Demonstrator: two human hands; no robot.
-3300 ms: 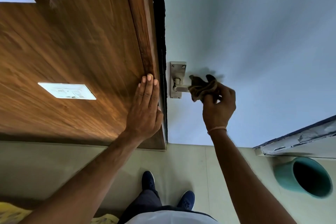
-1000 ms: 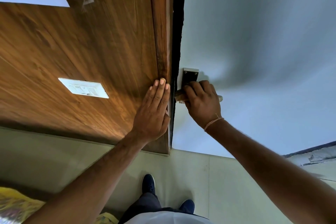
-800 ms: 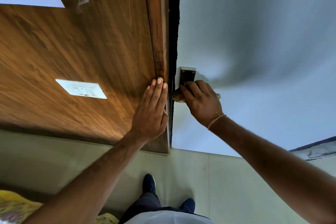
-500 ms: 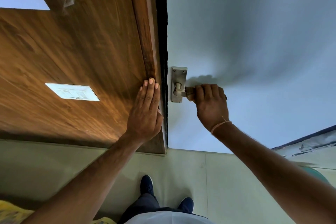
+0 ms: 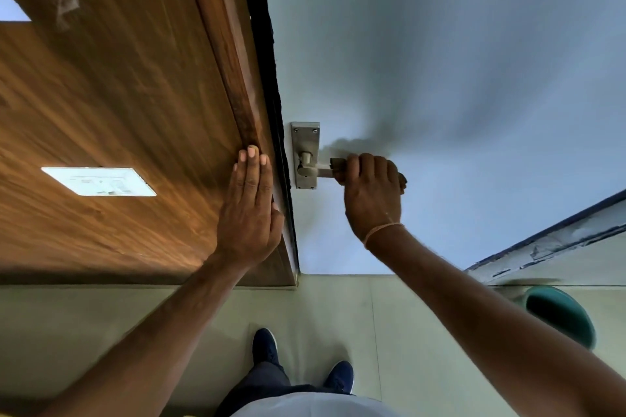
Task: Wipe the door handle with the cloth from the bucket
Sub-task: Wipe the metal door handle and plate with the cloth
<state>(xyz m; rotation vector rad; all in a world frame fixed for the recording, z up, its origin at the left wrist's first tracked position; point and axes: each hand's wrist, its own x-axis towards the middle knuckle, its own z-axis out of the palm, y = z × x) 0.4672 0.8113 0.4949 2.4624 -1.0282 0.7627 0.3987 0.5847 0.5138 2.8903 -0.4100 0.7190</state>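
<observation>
A silver lever door handle (image 5: pixel 313 172) on its metal backplate (image 5: pixel 305 135) is fixed to the pale blue door (image 5: pixel 440 78). My right hand (image 5: pixel 371 193) is closed around the outer part of the lever with a brown cloth (image 5: pixel 337 164) wrapped under the fingers; only small bits of cloth show at both sides of the fist. My left hand (image 5: pixel 249 213) lies flat, fingers together, against the wooden door frame (image 5: pixel 237 78) just left of the handle. A teal bucket (image 5: pixel 559 315) stands on the floor at the lower right, partly behind my right forearm.
A white switch plate (image 5: pixel 98 180) sits on the wooden panel at left. A chipped painted ledge (image 5: pixel 548 247) runs along the right above the bucket. My two dark blue shoes (image 5: pixel 267 345) stand on the pale tiled floor (image 5: pixel 338 315) below the door.
My right hand with the cloth has slid outward along the lever, away from the backplate, uncovering the handle's base. The left hand stays flat on the frame. The bucket has come back into view.
</observation>
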